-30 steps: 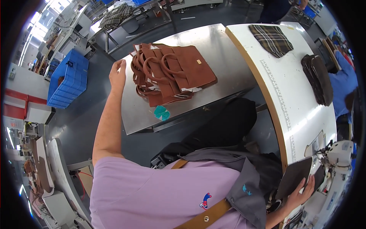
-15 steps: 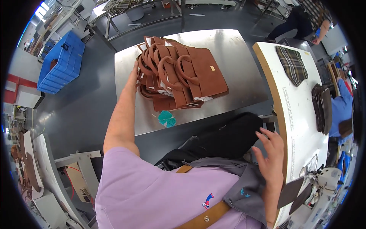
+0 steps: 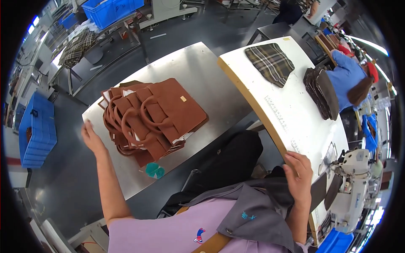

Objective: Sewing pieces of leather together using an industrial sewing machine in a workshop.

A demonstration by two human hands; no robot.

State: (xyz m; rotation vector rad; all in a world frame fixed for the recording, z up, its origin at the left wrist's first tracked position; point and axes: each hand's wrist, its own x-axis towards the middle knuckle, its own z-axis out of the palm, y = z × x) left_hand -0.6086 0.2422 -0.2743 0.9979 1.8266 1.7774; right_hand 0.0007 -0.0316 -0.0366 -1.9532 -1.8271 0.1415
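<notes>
A stack of brown handbag panels with looped handles (image 3: 154,114) lies on the metal table (image 3: 215,80) in front of me. Off the stack's left side, apart from it, is my left hand (image 3: 93,138), its fingers extended and holding nothing. At the near edge of the same table lies a small teal piece (image 3: 155,170), its kind unclear. My right hand (image 3: 298,172) is at the edge of the white worktable (image 3: 270,101), fingers loosely bent and apart, with nothing seen in it.
A sewing machine (image 3: 352,179) stands at the right end of the white worktable. Plaid fabric (image 3: 270,63) and a pile of dark brown panels (image 3: 322,92) lie on that table. A blue crate (image 3: 38,130) is at left. A person in blue (image 3: 346,78) sits beyond the worktable.
My left hand has come away from the side of the bag stack. The view has turned to the right, and my right hand is now against the white worktable's edge.
</notes>
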